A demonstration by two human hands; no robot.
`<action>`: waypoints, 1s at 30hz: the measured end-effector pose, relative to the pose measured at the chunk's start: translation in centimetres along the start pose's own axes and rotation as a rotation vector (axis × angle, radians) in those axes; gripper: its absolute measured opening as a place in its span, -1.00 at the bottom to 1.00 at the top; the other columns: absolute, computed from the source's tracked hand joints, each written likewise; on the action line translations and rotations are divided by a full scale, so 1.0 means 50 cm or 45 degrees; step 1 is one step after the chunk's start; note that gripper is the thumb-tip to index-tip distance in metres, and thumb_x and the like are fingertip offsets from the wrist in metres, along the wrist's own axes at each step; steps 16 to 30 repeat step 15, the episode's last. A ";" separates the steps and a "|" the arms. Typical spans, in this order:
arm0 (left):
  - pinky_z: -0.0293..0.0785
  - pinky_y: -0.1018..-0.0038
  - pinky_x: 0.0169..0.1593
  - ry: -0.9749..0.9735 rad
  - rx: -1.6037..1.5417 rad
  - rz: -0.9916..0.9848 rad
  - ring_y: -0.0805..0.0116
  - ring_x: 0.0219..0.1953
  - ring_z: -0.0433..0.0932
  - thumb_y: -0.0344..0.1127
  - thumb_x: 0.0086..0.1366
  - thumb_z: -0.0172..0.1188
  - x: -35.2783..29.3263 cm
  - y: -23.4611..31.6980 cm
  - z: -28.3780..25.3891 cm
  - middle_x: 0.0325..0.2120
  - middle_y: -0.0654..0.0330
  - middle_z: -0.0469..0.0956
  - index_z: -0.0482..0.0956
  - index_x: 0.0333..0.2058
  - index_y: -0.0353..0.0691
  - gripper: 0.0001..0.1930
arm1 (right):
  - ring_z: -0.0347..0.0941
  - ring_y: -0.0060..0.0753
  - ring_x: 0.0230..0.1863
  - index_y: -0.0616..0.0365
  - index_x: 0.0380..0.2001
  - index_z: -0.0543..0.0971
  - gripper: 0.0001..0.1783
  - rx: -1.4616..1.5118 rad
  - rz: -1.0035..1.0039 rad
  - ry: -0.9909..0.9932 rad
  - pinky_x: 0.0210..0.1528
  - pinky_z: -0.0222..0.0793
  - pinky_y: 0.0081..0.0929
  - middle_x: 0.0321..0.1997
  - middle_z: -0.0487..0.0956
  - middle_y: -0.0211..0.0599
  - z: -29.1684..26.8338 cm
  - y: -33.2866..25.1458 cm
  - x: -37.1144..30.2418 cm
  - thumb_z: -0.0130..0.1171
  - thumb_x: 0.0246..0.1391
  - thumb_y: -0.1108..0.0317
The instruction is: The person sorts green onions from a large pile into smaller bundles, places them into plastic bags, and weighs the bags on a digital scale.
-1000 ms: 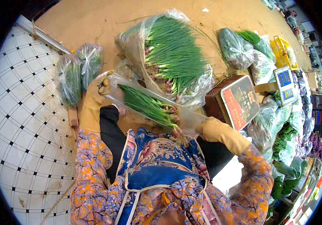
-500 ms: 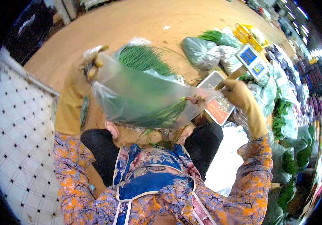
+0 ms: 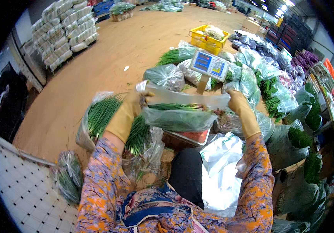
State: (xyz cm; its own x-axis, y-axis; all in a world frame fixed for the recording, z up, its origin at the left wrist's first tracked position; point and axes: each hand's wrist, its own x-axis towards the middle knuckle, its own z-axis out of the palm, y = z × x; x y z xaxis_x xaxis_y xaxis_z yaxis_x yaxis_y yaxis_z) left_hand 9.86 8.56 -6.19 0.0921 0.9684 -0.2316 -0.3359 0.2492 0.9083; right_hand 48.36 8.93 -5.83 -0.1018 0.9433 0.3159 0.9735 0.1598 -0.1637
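Tan rubber gloves cover both of my hands. My left hand [image 3: 141, 100] is closed on the left end of a clear plastic bag [image 3: 178, 119]. At the bag's other end, my right hand [image 3: 237, 101] pinches the rim. Stretched between the hands, the bag holds a bunch of green onions [image 3: 171, 106] lying sideways, with reddish root ends toward my right hand. Bag and onions are over the weighing scale's platform [image 3: 201, 138]; whether they touch it I cannot tell. The scale's display [image 3: 209, 65] stands behind on a post.
Open bags of green onions [image 3: 104, 112] stand at left, near a filled bag [image 3: 69, 174]. A white plastic sack [image 3: 223, 171] lies by my knee. Farther off are a yellow crate [image 3: 209, 43] and stacked white bundles [image 3: 68, 33]. Bagged greens [image 3: 287, 145] line the right side.
My view has swung right and up. Both hands have carried the bag of green onions from in front of my knees to over the scale, still gripping its two ends.
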 end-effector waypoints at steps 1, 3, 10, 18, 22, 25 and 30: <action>0.23 0.70 -0.63 -0.007 0.013 -0.040 0.57 -0.66 0.34 -0.38 0.08 0.03 0.014 -0.028 -0.005 -0.55 0.22 0.48 0.43 -0.30 -0.23 -0.83 | 0.41 -0.03 -0.22 0.09 -0.23 0.47 -0.62 0.096 -0.097 0.239 -0.19 0.33 -0.35 -0.27 0.48 0.00 0.025 -0.027 -0.012 -0.03 -0.23 0.57; 0.22 0.68 -0.65 -0.027 -0.004 -0.097 0.56 -0.68 0.33 -0.41 0.08 0.02 0.025 -0.029 0.007 -0.55 0.20 0.48 0.29 -0.12 -0.16 -0.67 | 0.37 -0.02 -0.17 0.03 -0.16 0.43 -0.61 0.386 -0.085 0.182 -0.13 0.30 -0.26 -0.24 0.47 -0.03 0.035 -0.100 -0.026 0.01 -0.17 0.47; 0.23 0.66 -0.62 -0.149 0.038 -0.038 0.55 -0.66 0.35 -0.40 0.11 0.01 0.058 -0.021 0.033 -0.51 0.16 0.48 0.27 -0.07 -0.23 -0.64 | 0.36 -0.03 -0.12 0.11 -0.06 0.35 -0.37 -0.074 -0.065 -0.787 -0.11 0.28 -0.26 -0.19 0.46 -0.01 0.175 -0.044 -0.047 0.20 -0.29 0.15; 0.26 0.64 -0.53 -0.058 0.146 -0.061 0.50 -0.61 0.38 -0.33 0.14 0.00 0.076 -0.029 -0.031 -0.51 0.16 0.48 0.12 0.07 -0.13 -0.50 | 0.34 -0.05 -0.06 0.09 -0.03 0.33 -0.30 0.487 0.030 -0.467 -0.03 0.25 -0.34 -0.13 0.44 0.01 0.150 -0.062 -0.105 0.24 -0.30 0.06; 0.26 0.64 -0.53 -0.058 0.146 -0.061 0.50 -0.61 0.38 -0.33 0.14 0.00 0.076 -0.029 -0.031 -0.51 0.16 0.48 0.12 0.07 -0.13 -0.50 | 0.34 -0.05 -0.06 0.09 -0.03 0.33 -0.30 0.487 0.030 -0.467 -0.03 0.25 -0.34 -0.13 0.44 0.01 0.150 -0.062 -0.105 0.24 -0.30 0.06; 0.26 0.64 -0.53 -0.058 0.146 -0.061 0.50 -0.61 0.38 -0.33 0.14 0.00 0.076 -0.029 -0.031 -0.51 0.16 0.48 0.12 0.07 -0.13 -0.50 | 0.34 -0.05 -0.06 0.09 -0.03 0.33 -0.30 0.487 0.030 -0.467 -0.03 0.25 -0.34 -0.13 0.44 0.01 0.150 -0.062 -0.105 0.24 -0.30 0.06; 0.26 0.64 -0.53 -0.058 0.146 -0.061 0.50 -0.61 0.38 -0.33 0.14 0.00 0.076 -0.029 -0.031 -0.51 0.16 0.48 0.12 0.07 -0.13 -0.50 | 0.34 -0.05 -0.06 0.09 -0.03 0.33 -0.30 0.487 0.030 -0.467 -0.03 0.25 -0.34 -0.13 0.44 0.01 0.150 -0.062 -0.105 0.24 -0.30 0.06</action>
